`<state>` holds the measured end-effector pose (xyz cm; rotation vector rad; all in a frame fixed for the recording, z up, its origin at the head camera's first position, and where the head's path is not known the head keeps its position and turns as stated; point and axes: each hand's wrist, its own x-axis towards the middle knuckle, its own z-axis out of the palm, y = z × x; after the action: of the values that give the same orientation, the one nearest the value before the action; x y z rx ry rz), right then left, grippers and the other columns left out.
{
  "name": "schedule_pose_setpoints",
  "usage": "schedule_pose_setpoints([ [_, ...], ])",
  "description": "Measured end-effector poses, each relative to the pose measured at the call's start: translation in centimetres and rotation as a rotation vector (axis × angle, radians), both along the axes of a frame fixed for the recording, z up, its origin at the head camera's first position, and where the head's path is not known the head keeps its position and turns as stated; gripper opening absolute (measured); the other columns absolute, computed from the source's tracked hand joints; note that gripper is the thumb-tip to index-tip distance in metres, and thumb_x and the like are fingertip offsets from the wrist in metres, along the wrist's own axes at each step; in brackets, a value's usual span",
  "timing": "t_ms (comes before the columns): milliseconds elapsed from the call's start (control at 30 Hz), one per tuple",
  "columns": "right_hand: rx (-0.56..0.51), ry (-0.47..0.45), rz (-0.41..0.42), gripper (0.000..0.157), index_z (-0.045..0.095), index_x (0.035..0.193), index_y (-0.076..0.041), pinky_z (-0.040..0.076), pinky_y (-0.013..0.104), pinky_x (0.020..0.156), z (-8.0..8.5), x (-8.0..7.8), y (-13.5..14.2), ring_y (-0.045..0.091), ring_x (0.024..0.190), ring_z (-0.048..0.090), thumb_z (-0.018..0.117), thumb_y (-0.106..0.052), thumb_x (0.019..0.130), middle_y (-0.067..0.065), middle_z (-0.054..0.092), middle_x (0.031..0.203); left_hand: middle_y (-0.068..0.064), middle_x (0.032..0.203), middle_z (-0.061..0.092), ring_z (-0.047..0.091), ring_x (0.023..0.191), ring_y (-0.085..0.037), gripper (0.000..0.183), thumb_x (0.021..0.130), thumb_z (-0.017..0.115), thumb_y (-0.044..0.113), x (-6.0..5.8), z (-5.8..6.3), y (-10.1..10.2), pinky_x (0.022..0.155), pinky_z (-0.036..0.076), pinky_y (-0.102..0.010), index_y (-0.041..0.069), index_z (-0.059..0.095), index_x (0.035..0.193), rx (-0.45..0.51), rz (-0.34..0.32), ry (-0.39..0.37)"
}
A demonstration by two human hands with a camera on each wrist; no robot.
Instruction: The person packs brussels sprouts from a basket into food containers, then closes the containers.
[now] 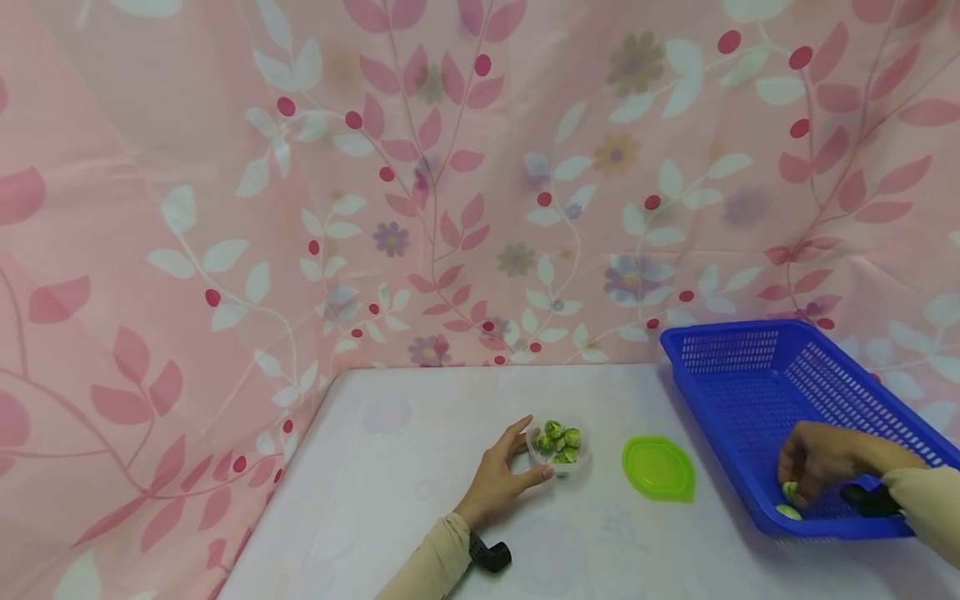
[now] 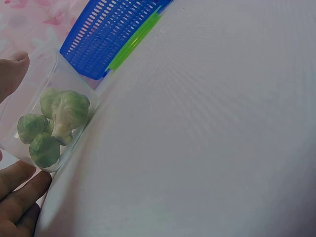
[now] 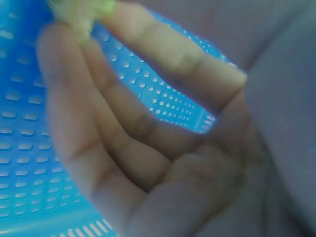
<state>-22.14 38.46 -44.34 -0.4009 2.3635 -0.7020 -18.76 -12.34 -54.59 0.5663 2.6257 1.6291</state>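
Observation:
My left hand point(image 1: 498, 479) holds a clear plastic container point(image 1: 534, 454) on the table, thumb on the near side and fingers round the far left side. Inside it lie several green Brussels sprouts point(image 1: 562, 442); the left wrist view shows these sprouts point(image 2: 69, 109) through the clear wall. Over at the right, my right hand point(image 1: 825, 458) reaches down into a blue plastic basket point(image 1: 738, 400). Its thumb and fingertips pinch a Brussels sprout point(image 3: 81, 12). Another sprout point(image 1: 787, 511) sits in the basket's near left corner, just below those fingertips.
A bright green lid point(image 1: 660, 468) lies flat on the white table point(image 1: 375, 500) between the container and the basket. The basket's raised rim surrounds my right hand. A pink floral cloth point(image 1: 465, 167) hangs behind the table and along its left side.

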Motion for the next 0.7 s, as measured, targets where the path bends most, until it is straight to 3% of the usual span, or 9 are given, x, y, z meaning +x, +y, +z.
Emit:
schedule_pose_setpoints([
  [167,-0.036,0.118,0.059,0.018,0.075,0.093,-0.005,0.056,0.026,0.067,-0.1,-0.5,0.7,0.011,0.079,0.065,0.088,-0.004,0.079,0.003,0.073,0.089,-0.013,0.151,0.063,0.059,0.141,-0.027,0.09,0.093,0.083,0.044,-0.1,0.1,-0.1,0.121,0.042,-0.057,0.02,0.036,0.166,0.0,0.0,0.01],
  [367,-0.104,0.171,0.064,0.029,0.075,0.106,0.001,0.059,0.025,0.07,0.2,-0.7,1.1,0.005,0.083,0.067,0.088,-0.008,0.082,0.005,0.077,0.099,-0.01,0.152,0.062,0.06,0.141,-0.028,0.09,0.093,0.083,0.043,-0.1,-0.2,-0.1,0.121,0.042,-0.056,0.018,0.036,0.166,0.013,-0.003,0.009],
  [500,-0.111,0.309,0.08,0.036,0.077,0.112,-0.001,0.058,0.023,0.072,0.3,-0.7,1.2,-0.002,0.088,0.066,0.09,-0.016,0.082,0.006,0.079,0.104,-0.012,0.151,0.063,0.06,0.14,-0.028,0.09,0.093,0.083,0.044,0.0,-0.6,0.0,0.12,0.043,-0.055,0.018,0.036,0.166,0.011,-0.006,0.009],
  [567,-0.12,0.389,0.071,0.036,0.079,0.113,-0.003,0.057,0.022,0.073,0.4,-0.6,1.1,-0.005,0.092,0.066,0.09,-0.019,0.083,0.008,0.08,0.107,-0.012,0.15,0.064,0.06,0.14,-0.028,0.09,0.094,0.082,0.044,-0.1,-0.7,0.0,0.12,0.043,-0.055,0.018,0.036,0.166,0.005,-0.008,0.017],
  [700,-0.158,0.483,-0.045,0.036,0.08,0.116,-0.006,0.055,0.02,0.076,0.8,-0.6,0.4,-0.005,0.098,0.067,0.091,-0.021,0.084,0.008,0.081,0.112,-0.012,0.15,0.064,0.061,0.14,-0.028,0.09,0.093,0.083,0.043,-0.1,-0.5,-0.1,0.121,0.042,-0.055,0.017,0.036,0.166,0.025,-0.013,0.022],
])
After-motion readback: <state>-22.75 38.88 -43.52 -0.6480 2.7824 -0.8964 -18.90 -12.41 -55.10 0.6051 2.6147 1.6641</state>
